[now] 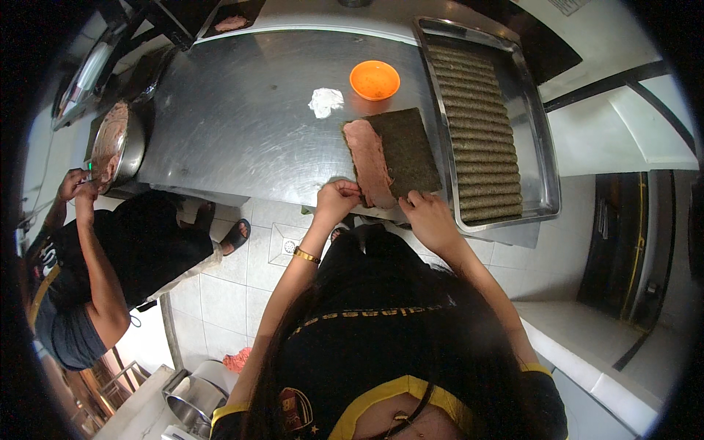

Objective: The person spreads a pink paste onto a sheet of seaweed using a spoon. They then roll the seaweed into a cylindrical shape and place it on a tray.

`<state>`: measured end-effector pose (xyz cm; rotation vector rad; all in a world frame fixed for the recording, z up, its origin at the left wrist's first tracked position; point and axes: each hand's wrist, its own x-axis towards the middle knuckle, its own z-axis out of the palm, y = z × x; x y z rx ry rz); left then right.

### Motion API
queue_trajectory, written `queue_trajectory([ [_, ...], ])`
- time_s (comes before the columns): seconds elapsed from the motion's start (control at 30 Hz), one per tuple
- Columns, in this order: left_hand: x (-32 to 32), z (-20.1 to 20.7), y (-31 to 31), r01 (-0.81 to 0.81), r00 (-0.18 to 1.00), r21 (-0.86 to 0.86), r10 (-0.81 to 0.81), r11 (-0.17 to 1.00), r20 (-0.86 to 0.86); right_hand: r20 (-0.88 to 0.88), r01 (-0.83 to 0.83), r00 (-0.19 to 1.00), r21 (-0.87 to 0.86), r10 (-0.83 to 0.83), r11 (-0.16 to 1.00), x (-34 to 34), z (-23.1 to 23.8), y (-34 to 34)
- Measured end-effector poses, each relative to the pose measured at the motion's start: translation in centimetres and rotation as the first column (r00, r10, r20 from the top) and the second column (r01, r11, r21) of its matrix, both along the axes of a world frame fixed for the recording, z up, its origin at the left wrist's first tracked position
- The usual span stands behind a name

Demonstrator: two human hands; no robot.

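A dark green seaweed sheet (412,150) lies on the steel table, its near edge by the table's front edge. A long strip of pink minced meat paste (369,163) is spread down its left part. At the sheet's near left corner my left hand (337,201) is closed, fingertips pinching the edge. My right hand (431,221) has its thumb and fingers on the near edge, right of the paste. Beyond the sheet stand an orange bowl (375,81) and a crumpled white cloth or tissue (325,103).
A metal tray (540,158) of several seaweed rolls (480,132) stands close on the right. The steel table (242,95) stretches left. Over there a co-worker (110,249) holds a metal bowl (132,150) of pink paste. A metal pot (192,400) is at the lower left.
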<state>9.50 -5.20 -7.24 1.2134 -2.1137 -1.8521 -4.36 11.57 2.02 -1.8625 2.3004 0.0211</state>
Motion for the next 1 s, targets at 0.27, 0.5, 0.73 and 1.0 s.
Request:
queue_trajectory([
  [0.27,0.2,-1.5,-0.3,-0.116,0.986,0.023,0.118,0.993,-0.12,0.473,0.31,0.853,-0.118,-0.221,0.944,-4.5,0.0,-1.1],
  [0.5,-2.7,-0.5,-2.6,-0.265,0.932,0.155,0.294,0.952,-0.211,0.565,0.536,0.729,-0.12,-0.386,0.836,-3.3,-5.6,-2.1],
  [0.73,-4.2,-1.2,-3.7,-0.241,0.905,0.234,0.306,0.942,-0.297,0.546,0.527,0.755,-0.174,-0.364,0.832,-2.6,-7.4,-4.1],
  [1.0,-4.3,0.1,-4.0,-0.225,0.925,0.226,0.281,0.948,-0.255,0.517,0.495,0.775,-0.138,-0.364,0.858,-4.6,-7.2,-8.3],
])
